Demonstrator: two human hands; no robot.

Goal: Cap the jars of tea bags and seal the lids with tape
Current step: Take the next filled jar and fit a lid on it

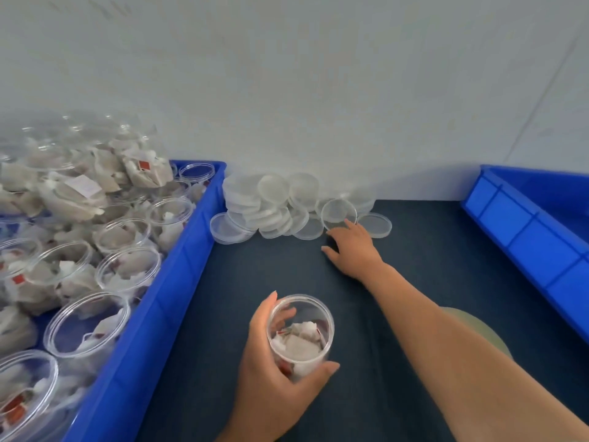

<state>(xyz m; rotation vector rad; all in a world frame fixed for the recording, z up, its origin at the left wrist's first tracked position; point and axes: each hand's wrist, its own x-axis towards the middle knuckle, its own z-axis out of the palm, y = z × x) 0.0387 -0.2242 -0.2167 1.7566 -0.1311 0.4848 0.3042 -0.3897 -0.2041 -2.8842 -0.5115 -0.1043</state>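
Clear plastic jar (302, 339), uncapped and upright, stands at lower centre of the frame on the dark mat (255, 269). It holds white tea bags with red tags. The left hand (271, 387) grips the jar: the thumb curls round the near side, and the fingers wrap the far side and show through the wall.

The right hand (353, 247) is stretched up the frame to the lid pile (271, 199), which lies at centre against the white wall (318, 90). The hand is flat with straight fingers (345, 225), and the thumb is spread to the left. The fingertips touch the lower edge of one clear lid (338, 210), which leans tilted at the right end of the pile. The hand does not close round this lid. A second lid (374, 225) lies flat on the mat just right of the fingertips.

The left bin (178, 275), blue, fills the left side of the frame. It contains many open jars (127, 263) of tea bags, with further tea bags (79, 186) heaped at upper left. The right bin (526, 237), also blue, runs along the right edge, well apart from both hands.

A pale green round object (478, 327) shows at lower right, partly hidden by the right forearm. What it is cannot be told.
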